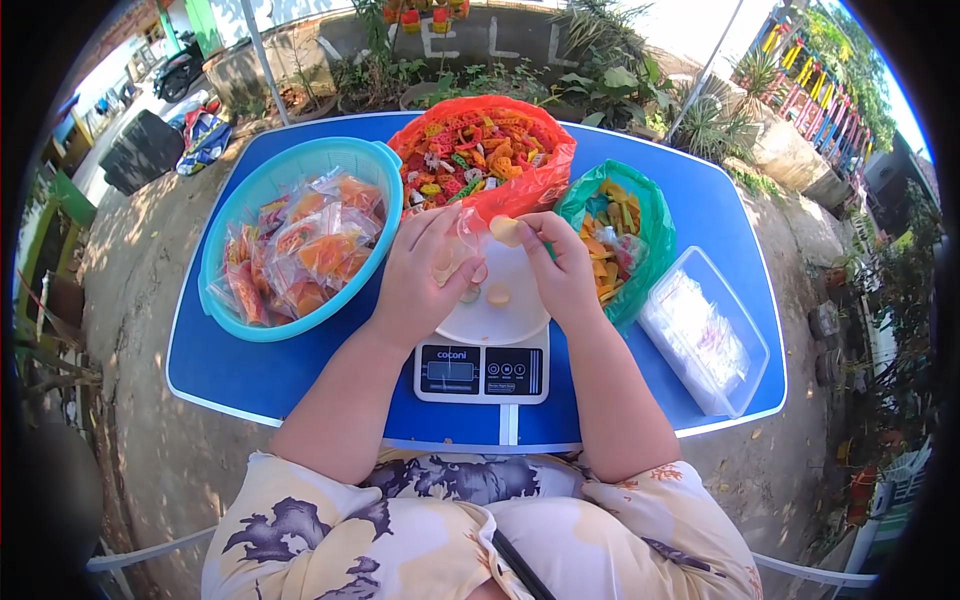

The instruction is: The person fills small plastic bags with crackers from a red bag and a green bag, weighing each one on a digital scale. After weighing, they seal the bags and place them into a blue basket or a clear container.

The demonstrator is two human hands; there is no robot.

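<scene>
My left hand (425, 270) is closed on a small clear plastic bag (468, 232), with pale round chips showing through it. Between the fingertips of my right hand (562, 268) is a pale yellow round chip (506, 231), close to the mouth of the bag. Below both hands, a white plate (520, 318) rests on a white kitchen scale (482, 392) with a black panel. One loose round chip (498, 293) lies on the plate. My fingers partly cover the bag and the plate's left side.
A turquoise basket (213, 290) of filled packets stands at left on the blue table (240, 375). Behind the scale is a red bag (555, 160) of colourful snacks. To the right are a green bag (655, 235) of yellow chips and a clear box (738, 395) of plastic bags.
</scene>
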